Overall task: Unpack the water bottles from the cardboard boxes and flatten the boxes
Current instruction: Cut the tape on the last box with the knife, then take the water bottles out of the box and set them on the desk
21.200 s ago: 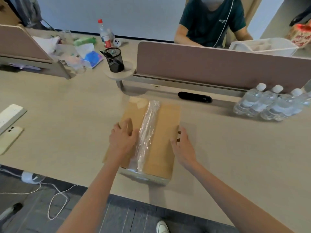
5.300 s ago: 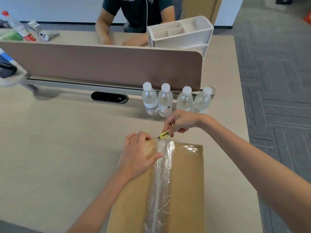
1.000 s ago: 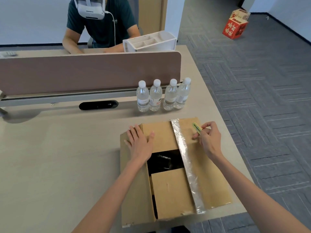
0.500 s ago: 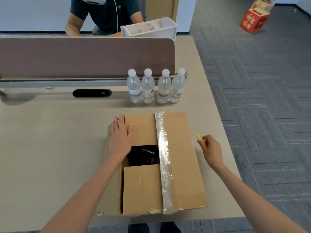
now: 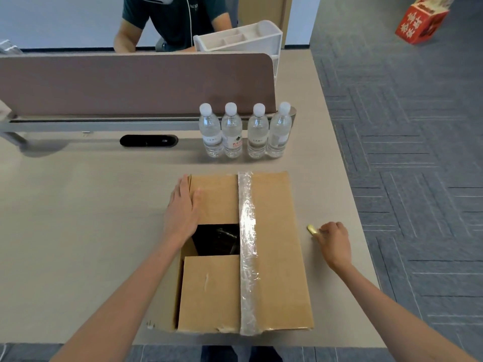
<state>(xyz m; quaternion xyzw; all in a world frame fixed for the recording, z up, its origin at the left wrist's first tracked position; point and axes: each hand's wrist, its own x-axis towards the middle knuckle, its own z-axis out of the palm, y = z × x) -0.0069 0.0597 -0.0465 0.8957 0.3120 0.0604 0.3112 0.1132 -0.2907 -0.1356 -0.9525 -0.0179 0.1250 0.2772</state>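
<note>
We see the cardboard box [image 5: 274,244] lying on the desk [image 5: 78,218] near its front edge, with a strip of clear tape [image 5: 247,244] running along its top. The flaps left of the tape stand apart, leaving a dark gap [image 5: 217,239] – what lies inside is too dim for us to make out. The left hand [image 5: 183,210] rests flat on the far left flap, fingers straight and together, holding nothing. The right hand [image 5: 333,240] sits on the desk just beside the box's right edge, fingers curled, pinching a small yellow cutter [image 5: 311,229] whose tip points toward the box. Four water bottles [image 5: 244,131] stand upright in a row beyond the box – close against the brown divider [image 5: 130,84].
</note>
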